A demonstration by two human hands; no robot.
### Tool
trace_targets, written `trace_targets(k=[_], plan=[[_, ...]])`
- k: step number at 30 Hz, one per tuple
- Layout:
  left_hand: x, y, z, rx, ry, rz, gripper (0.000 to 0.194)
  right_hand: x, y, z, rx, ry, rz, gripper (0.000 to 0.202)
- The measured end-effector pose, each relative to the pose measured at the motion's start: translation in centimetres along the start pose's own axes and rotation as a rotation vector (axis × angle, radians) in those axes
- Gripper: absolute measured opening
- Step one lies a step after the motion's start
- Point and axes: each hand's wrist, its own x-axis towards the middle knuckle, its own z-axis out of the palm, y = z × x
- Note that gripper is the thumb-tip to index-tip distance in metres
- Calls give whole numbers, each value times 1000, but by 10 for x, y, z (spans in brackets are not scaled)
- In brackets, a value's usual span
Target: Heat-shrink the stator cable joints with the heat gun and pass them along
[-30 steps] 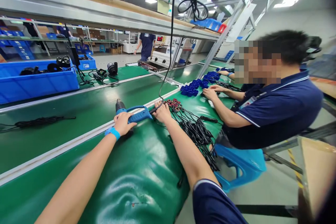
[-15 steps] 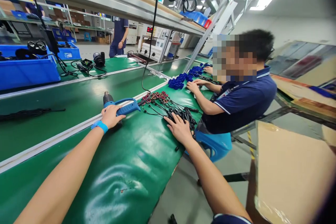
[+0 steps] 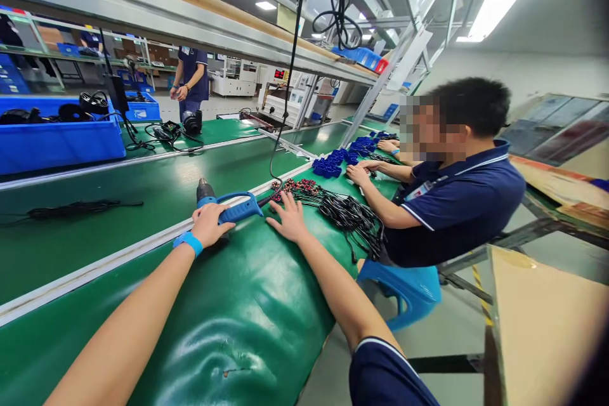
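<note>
A blue heat gun (image 3: 240, 208) lies on the green mat (image 3: 238, 304), its metal nozzle toward the white rail. My left hand (image 3: 209, 226), with a blue band at the wrist, is closed around the gun's body. Spread fingers show on my right hand (image 3: 289, 217), which is at the tail of the gun's handle, over or beside its black cord; contact cannot be made out. Just beyond its fingertips are small red and copper-coloured coil-like parts (image 3: 307, 188) on black leads. The bundle of black cables (image 3: 349, 216) spreads to the right of this hand.
A co-worker (image 3: 457, 203) sits at the right, hands near a heap of blue pieces (image 3: 328, 163). Blue bins (image 3: 61, 143) with black parts stand at the far left. A black cable bundle (image 3: 80, 208) lies across the rail. A metal shelf beam (image 3: 190, 19) crosses overhead.
My right hand has moved left, off the black cables to the gun's tail end. My left hand stays on the heat gun. The view has shifted slightly.
</note>
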Motion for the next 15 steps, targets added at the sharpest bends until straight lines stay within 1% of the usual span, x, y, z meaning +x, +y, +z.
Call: trace_targets(k=[1, 3, 5, 7, 9, 11, 13, 15], plan=[[-1, 1, 0, -2, 1, -2, 48, 10, -10, 8, 28, -25, -19, 51], [-1, 2, 0, -8, 2, -4, 46, 33, -17, 20, 77, -64, -7, 44], [-2, 3, 1, -13, 10, -5, 46, 58, -10, 29, 116, -67, 41, 45], [-3, 5, 2, -15, 22, -8, 45, 83, 1, 34, 150, -34, 98, 50], [-3, 6, 3, -11, 33, -10, 45, 104, 8, 37, 187, 37, 181, 52], [-3, 9, 4, 3, 31, -14, 45, 120, 10, 40, 236, 154, 274, 53], [-2, 12, 4, 29, 18, -13, 46, 129, 12, 42, 303, 297, 339, 50], [1, 16, 5, 59, -8, -8, 47, 128, 16, 44, 380, 439, 397, 44]])
